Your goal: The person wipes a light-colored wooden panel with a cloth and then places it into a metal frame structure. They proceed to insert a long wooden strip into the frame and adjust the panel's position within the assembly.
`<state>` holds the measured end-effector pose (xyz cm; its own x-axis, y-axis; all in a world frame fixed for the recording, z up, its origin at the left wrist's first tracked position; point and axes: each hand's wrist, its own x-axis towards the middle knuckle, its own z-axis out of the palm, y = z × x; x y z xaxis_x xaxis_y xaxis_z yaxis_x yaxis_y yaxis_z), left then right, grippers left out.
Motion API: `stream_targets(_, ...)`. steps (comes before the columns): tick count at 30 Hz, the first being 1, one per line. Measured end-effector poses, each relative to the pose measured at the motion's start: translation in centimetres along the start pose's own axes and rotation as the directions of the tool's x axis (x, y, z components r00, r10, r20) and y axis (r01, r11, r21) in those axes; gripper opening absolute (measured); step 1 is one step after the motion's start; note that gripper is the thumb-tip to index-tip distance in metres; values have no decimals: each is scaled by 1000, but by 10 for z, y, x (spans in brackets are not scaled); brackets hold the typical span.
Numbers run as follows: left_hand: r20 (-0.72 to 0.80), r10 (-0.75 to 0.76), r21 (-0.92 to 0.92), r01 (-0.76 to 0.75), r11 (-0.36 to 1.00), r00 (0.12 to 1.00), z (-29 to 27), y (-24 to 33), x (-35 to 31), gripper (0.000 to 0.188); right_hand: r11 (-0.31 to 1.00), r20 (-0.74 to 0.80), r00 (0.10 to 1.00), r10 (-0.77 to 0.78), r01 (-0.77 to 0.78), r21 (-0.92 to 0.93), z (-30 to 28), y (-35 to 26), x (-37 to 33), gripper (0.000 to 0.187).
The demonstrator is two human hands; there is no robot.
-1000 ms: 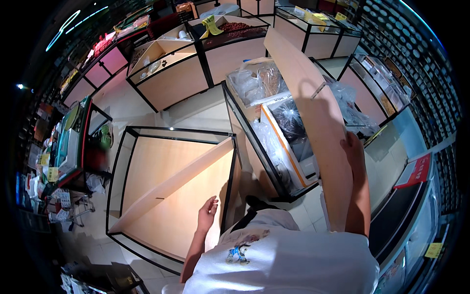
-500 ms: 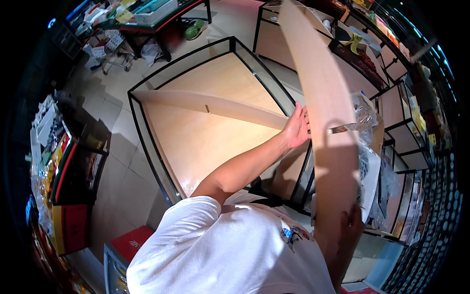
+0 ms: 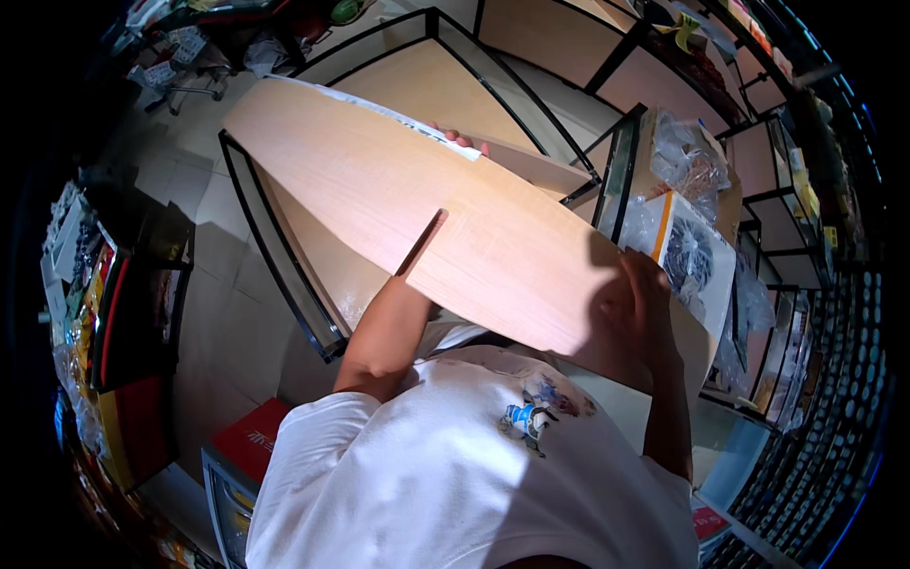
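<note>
I hold a long pale wooden board (image 3: 512, 247) slantwise in front of me, its broad face turned up. A narrow slot runs in from its near edge, and a white strip lies along part of its far edge. My left hand (image 3: 462, 140) reaches under the board; only its fingertips show, curled over the far edge. My right hand (image 3: 645, 284) grips the board near its right end. Beyond and below it stands a large black-framed display bin (image 3: 282, 248) with a wooden floor. Part of a wooden divider (image 3: 545, 169) shows inside the bin.
To the right, a white box with a fan picture (image 3: 690, 251) stands beside crumpled clear plastic (image 3: 684, 156). More black-framed wooden stands (image 3: 540, 38) are at the back. Shelves of packaged goods (image 3: 81, 284) line the left, and a red box (image 3: 248, 438) sits near my left side.
The board has swung from nearly upright on the right to slanting across the bin. My left hand has passed from its side to under it, gripping the far edge.
</note>
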<state>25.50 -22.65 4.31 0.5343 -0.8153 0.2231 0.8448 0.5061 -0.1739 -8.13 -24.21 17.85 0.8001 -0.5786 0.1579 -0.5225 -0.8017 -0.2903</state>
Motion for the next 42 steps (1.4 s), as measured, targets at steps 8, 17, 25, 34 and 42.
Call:
stream_targets(8, 17, -103, -7, 104, 995, 995, 31, -5, -22, 42, 825, 420, 826, 376, -505, 255, 10, 44, -8, 36)
stream_targets(17, 249, -512, -246, 565, 787, 822, 20, -96, -47, 45, 305, 529, 581, 618, -798, 520, 2, 18, -183, 36)
stream_targets(25, 315, -692, -285, 760, 584, 650, 33, -163, -121, 50, 77, 400, 447, 800, -738, 670, -18, -60, -314, 34)
stream_targets(34, 395, -783, -189, 877, 442, 480, 76, -228, -199, 54, 17, 329, 468, 820, -595, 804, -37, -47, -393, 30)
stream_targets(42, 131, -875, -78, 884, 461, 467, 150, -265, -302, 39, 213, 90, 404, 910, -643, 736, -68, -32, -475, 14)
